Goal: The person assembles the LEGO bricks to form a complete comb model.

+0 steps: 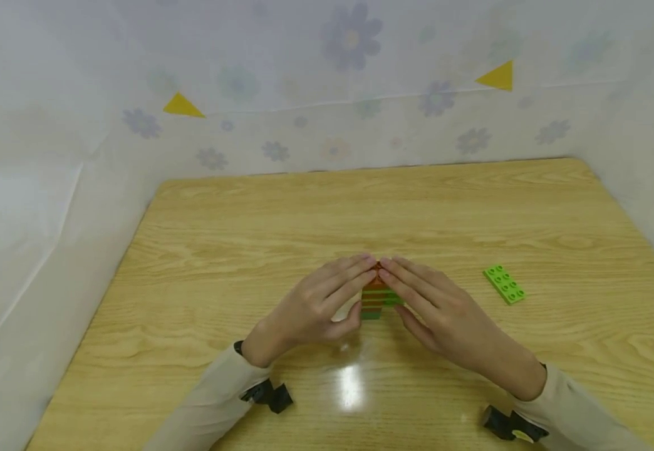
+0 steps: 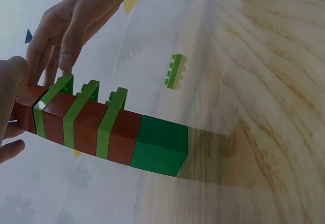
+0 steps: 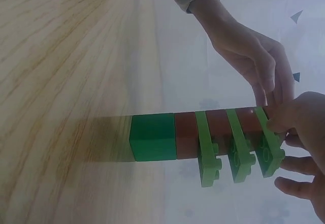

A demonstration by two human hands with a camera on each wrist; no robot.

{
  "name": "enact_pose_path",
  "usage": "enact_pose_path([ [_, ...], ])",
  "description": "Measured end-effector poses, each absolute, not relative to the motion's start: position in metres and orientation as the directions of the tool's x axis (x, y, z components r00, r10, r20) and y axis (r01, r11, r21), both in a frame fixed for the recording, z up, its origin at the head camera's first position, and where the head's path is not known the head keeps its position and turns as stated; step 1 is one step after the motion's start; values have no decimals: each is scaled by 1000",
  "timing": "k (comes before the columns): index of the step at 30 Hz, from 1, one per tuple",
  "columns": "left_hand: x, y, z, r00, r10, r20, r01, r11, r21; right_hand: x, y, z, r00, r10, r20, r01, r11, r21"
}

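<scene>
A narrow tower of toy building bricks [image 1: 371, 299] stands upright on the table. Its base is a dark green brick [image 2: 160, 141]; above it reddish-brown bricks [image 3: 187, 135] alternate with three light green plates [image 3: 206, 150] that jut out to the right side. My left hand [image 1: 317, 302] comes from the left, fingers nearly straight, fingertips resting on the top brick. From the right, my right hand [image 1: 445, 313] lays its extended fingertips on the same top brick, close to the left ones. Both thumbs point toward the tower's lower part. Fingers hide much of the top.
A loose light green plate with studs [image 1: 504, 284] lies on the wooden table [image 1: 248, 232] to the right of the tower. A white flowered sheet [image 1: 304, 81] surrounds the table's back and sides, with yellow triangles on it.
</scene>
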State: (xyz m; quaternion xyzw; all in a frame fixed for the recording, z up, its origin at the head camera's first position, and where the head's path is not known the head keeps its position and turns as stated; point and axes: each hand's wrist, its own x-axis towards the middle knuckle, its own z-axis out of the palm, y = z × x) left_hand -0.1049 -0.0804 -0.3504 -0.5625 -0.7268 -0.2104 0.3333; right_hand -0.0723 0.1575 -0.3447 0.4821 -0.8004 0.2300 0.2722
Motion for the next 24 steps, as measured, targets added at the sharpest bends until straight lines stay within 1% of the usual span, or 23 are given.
enact_pose_path([
  [4, -103, -80, -350, -143, 683, 716, 945, 310, -106, -73, 157, -346, -369, -648, 667, -900, 429, -81],
  [9, -102, -81, -347, -135, 681, 719, 933, 331, -138, -74, 155, -346, -355, -643, 678, -907, 414, -83],
  [17, -102, -83, -346, -153, 675, 722, 952, 297, -76, -74, 153, -345, -354, -630, 691, -910, 403, -99],
  [24, -102, -83, -347, -156, 681, 715, 951, 300, -79, -75, 153, -345, -362, -627, 690, -909, 402, -111],
])
